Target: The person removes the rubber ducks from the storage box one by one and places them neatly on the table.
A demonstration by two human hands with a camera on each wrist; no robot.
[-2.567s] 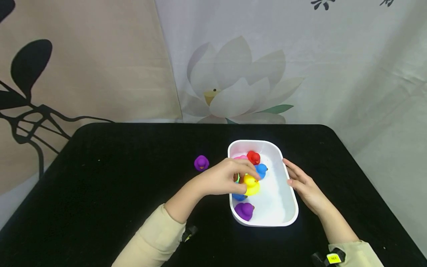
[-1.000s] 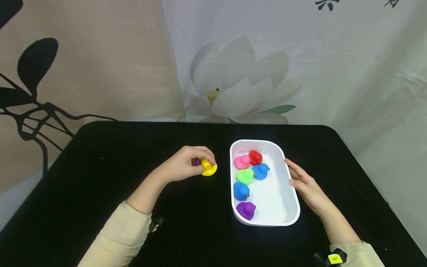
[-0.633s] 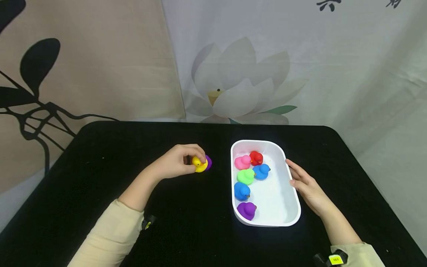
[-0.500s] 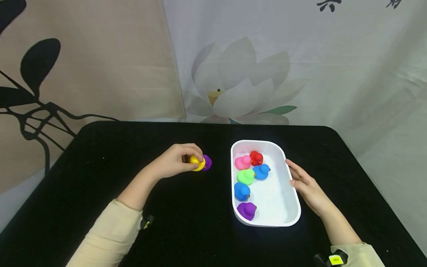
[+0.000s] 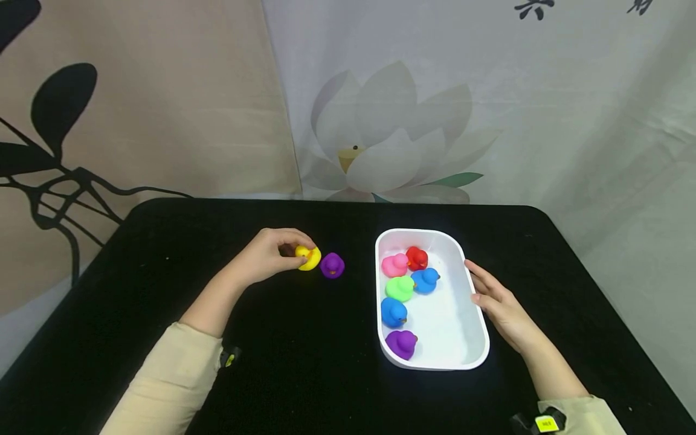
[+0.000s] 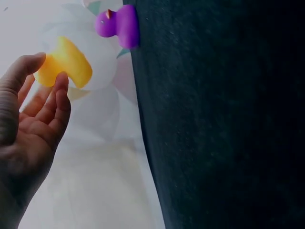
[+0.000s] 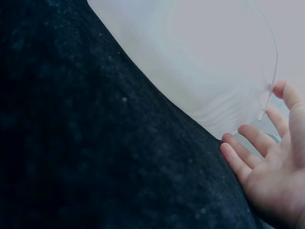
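Note:
My left hand pinches a yellow rubber duck between thumb and fingertips. In the left wrist view the yellow duck is raised off the black tabletop. Just to its right a purple rubber duck sits on the table, beak facing me. My right hand rests against the right side of a white tray, thumb and fingertips at its rim and outer wall with the fingers fairly straight. Along the tray's left side lie a pink duck, a red duck, a green duck and several others.
Two blue ducks, one upper and one lower, and another purple duck are also in the tray. The black table has rounded far corners. A printed curtain hangs behind it.
My left hand has carried the yellow duck out of the tray, leftward past the purple duck on the table, to that duck's left. My right hand stays at the tray's side.

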